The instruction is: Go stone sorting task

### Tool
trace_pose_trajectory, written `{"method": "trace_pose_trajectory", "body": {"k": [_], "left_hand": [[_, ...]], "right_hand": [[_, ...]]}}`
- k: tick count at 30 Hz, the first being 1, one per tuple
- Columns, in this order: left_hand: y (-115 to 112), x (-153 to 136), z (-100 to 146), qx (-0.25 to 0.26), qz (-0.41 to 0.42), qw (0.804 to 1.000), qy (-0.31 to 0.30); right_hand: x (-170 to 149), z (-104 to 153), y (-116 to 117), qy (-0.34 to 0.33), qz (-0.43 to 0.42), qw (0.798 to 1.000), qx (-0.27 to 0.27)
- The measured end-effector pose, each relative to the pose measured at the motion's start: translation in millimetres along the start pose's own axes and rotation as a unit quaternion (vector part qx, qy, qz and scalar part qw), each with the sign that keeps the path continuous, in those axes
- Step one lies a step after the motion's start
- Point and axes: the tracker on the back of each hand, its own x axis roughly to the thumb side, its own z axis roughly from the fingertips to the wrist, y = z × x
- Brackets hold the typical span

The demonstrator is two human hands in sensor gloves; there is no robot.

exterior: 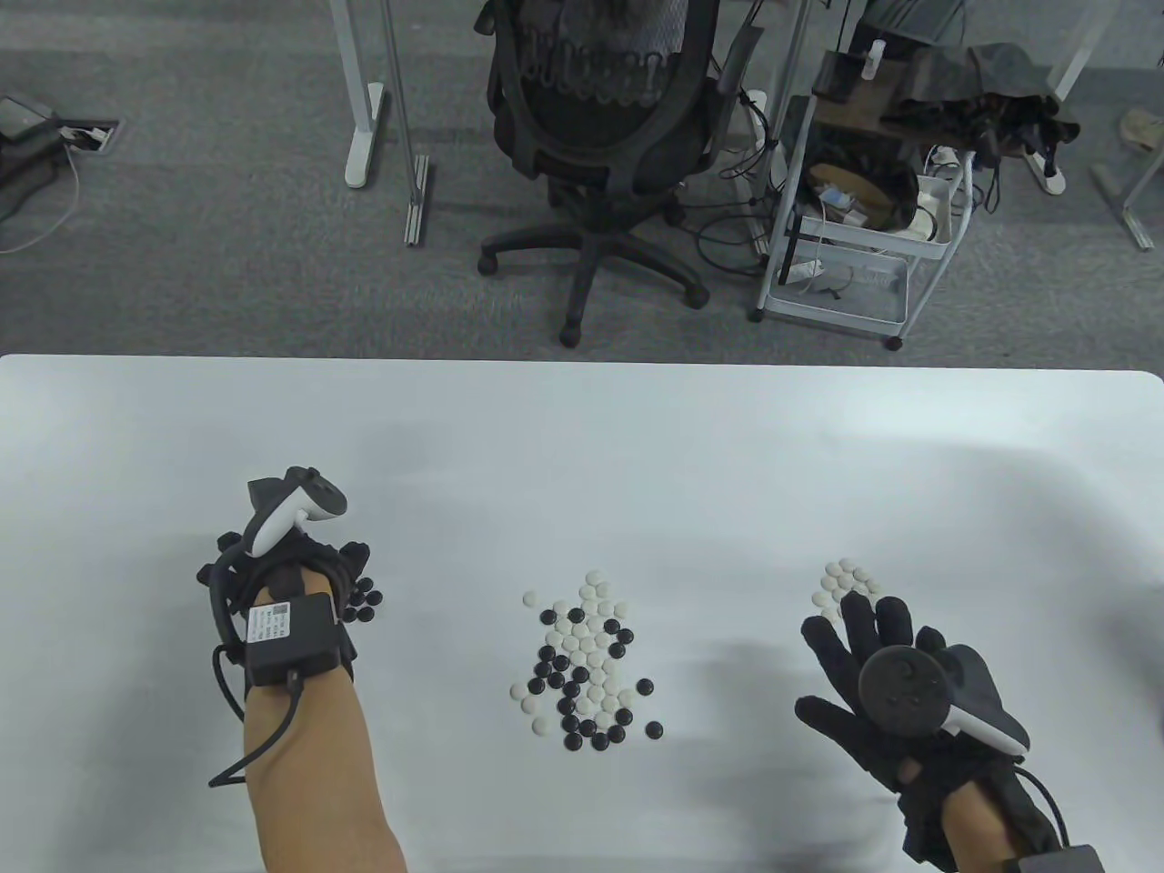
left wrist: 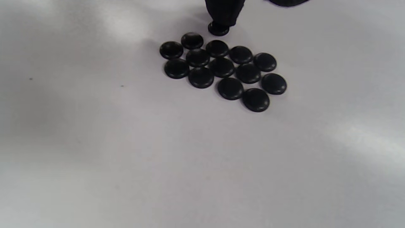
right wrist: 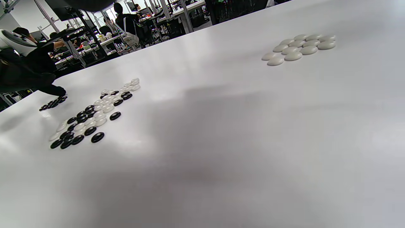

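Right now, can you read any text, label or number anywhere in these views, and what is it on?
White label on the black box strapped to the left wrist: printed lines, too small to read.
Stones, table, trackers: no text visible.
Background clutter: nothing legible.

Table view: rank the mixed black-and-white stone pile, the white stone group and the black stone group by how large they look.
1. Mixed black-and-white stone pile, clearly largest.
2. White stone group and black stone group: unsure, each partly hidden by a hand.
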Motion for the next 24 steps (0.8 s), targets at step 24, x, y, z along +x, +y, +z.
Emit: {"method": "trace_pose_trajectory", "body": {"k": [24], "left_hand": [[-72,131,79,-0.03,-0.247,0.926,-0.283]], "right_hand": [[1,0,2,-0.004,0.001,1.0,0.0]]}}
